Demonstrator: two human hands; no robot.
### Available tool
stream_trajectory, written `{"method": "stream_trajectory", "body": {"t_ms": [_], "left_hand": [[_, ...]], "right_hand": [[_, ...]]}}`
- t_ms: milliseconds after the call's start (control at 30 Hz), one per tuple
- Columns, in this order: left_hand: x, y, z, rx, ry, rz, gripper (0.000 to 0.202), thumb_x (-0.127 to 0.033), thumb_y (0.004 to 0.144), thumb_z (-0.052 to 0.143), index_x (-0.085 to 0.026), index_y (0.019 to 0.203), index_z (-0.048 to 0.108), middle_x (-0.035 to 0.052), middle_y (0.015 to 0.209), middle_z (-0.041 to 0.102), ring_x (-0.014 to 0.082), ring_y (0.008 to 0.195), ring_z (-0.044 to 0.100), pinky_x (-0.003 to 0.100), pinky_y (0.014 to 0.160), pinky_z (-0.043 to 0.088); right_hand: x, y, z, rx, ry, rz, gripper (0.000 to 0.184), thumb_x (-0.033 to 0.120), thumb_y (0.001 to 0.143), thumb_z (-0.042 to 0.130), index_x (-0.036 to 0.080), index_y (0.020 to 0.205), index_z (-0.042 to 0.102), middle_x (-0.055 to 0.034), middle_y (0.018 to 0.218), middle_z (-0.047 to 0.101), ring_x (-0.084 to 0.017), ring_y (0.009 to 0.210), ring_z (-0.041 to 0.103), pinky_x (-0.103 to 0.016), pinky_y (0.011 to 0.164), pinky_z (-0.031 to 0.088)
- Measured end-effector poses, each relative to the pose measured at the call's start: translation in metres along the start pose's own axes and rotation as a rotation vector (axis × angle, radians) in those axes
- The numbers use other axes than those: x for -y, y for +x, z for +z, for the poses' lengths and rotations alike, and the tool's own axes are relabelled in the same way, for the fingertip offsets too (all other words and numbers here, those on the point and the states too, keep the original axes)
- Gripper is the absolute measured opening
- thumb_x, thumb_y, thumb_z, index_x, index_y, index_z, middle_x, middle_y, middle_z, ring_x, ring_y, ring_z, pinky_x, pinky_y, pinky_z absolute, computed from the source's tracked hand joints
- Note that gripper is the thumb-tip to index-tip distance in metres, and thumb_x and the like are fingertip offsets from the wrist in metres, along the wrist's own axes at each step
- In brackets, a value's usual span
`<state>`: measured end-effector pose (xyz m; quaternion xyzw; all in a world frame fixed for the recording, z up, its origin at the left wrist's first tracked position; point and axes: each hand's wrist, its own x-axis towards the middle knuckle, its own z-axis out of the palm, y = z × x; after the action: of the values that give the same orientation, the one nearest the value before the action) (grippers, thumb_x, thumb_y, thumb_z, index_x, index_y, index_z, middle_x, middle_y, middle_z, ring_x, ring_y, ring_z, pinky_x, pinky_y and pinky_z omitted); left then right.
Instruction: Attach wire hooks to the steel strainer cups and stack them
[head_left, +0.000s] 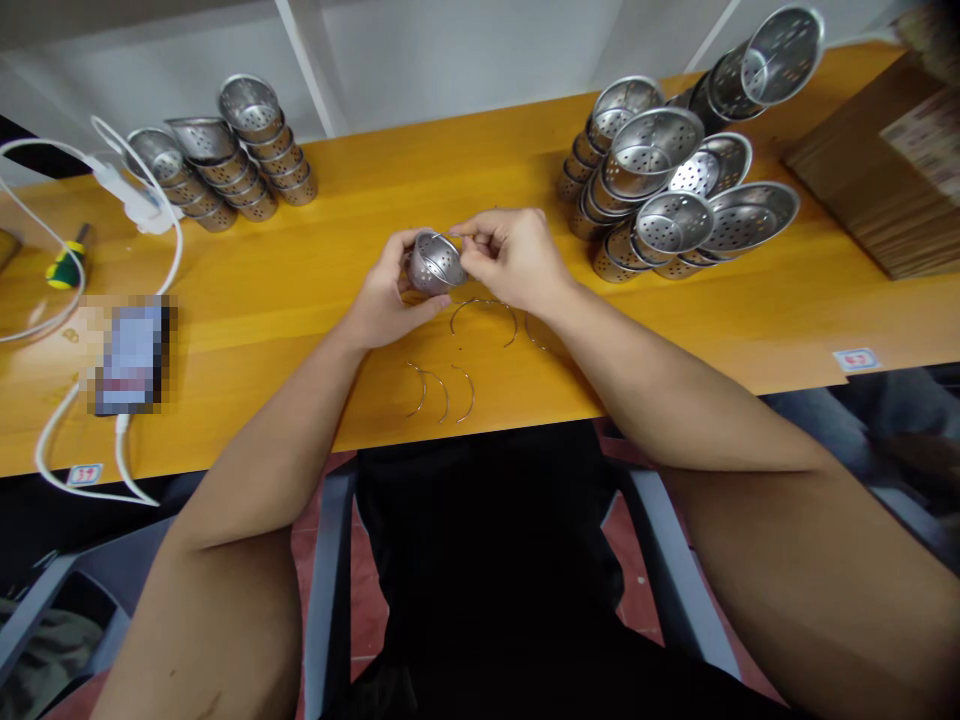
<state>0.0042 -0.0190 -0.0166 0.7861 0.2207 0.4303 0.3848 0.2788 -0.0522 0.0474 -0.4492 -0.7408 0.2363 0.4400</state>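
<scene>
My left hand [384, 300] is wrapped round a small perforated steel cup [435, 264], held just above the yellow wooden table [315, 300]. My right hand [510, 255] pinches a thin curved wire handle at the cup's rim, fingers closed. Several loose curved wire handles [442, 390] lie on the table just below my hands, more of these wires [487, 315] under my right wrist.
Stacks of the same perforated steel cups [225, 160] stand at the back left and a larger pile of cups [667, 180] at the back right. A white cable [161, 290], a phone [131, 355] and a screwdriver [66, 262] lie at the left. Cardboard sheets [885, 190] sit at the far right.
</scene>
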Motion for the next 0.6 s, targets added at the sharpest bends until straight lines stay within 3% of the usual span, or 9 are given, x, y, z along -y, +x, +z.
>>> {"method": "stream_trajectory", "body": {"t_ms": [133, 233, 367, 600], "left_hand": [[-0.008, 0.001, 0.005, -0.033, 0.025, -0.053, 0.102, -0.071, 0.094, 0.115, -0.031, 0.174, 0.065, 0.0168, 0.165, 0.075, 0.0392, 0.152, 0.084, 0.057, 0.128, 0.079], [-0.014, 0.000, 0.010, -0.072, 0.065, -0.059, 0.109, -0.074, 0.088, 0.120, -0.031, 0.172, 0.066, 0.0156, 0.161, 0.076, 0.0405, 0.154, 0.083, 0.060, 0.135, 0.074], [-0.022, 0.000, 0.018, -0.137, 0.156, -0.116, 0.114, -0.084, 0.082, 0.121, -0.029, 0.167, 0.067, 0.0148, 0.154, 0.081, 0.0424, 0.155, 0.082, 0.062, 0.139, 0.068], [-0.024, 0.001, 0.023, -0.164, 0.139, -0.140, 0.107, -0.091, 0.082, 0.117, -0.027, 0.156, 0.074, 0.0120, 0.140, 0.087, 0.0354, 0.128, 0.087, 0.058, 0.125, 0.073]], "right_hand": [[0.006, -0.005, 0.008, -0.035, 0.040, 0.013, 0.025, 0.030, 0.106, 0.097, 0.030, 0.128, 0.087, 0.0031, 0.080, 0.057, -0.025, 0.080, 0.059, -0.042, 0.084, 0.066], [0.012, -0.007, 0.015, -0.043, 0.057, 0.019, 0.013, 0.035, 0.109, 0.093, 0.030, 0.114, 0.083, 0.0016, 0.080, 0.057, -0.025, 0.079, 0.058, -0.042, 0.082, 0.065], [0.013, -0.005, 0.024, -0.052, 0.117, 0.048, 0.014, 0.034, 0.107, 0.090, 0.029, 0.102, 0.078, 0.0003, 0.080, 0.061, -0.023, 0.078, 0.057, -0.041, 0.077, 0.061], [0.010, -0.002, 0.028, -0.052, 0.214, 0.074, 0.014, 0.028, 0.104, 0.090, 0.026, 0.099, 0.077, 0.0001, 0.081, 0.064, -0.020, 0.075, 0.054, -0.036, 0.068, 0.052]]}}
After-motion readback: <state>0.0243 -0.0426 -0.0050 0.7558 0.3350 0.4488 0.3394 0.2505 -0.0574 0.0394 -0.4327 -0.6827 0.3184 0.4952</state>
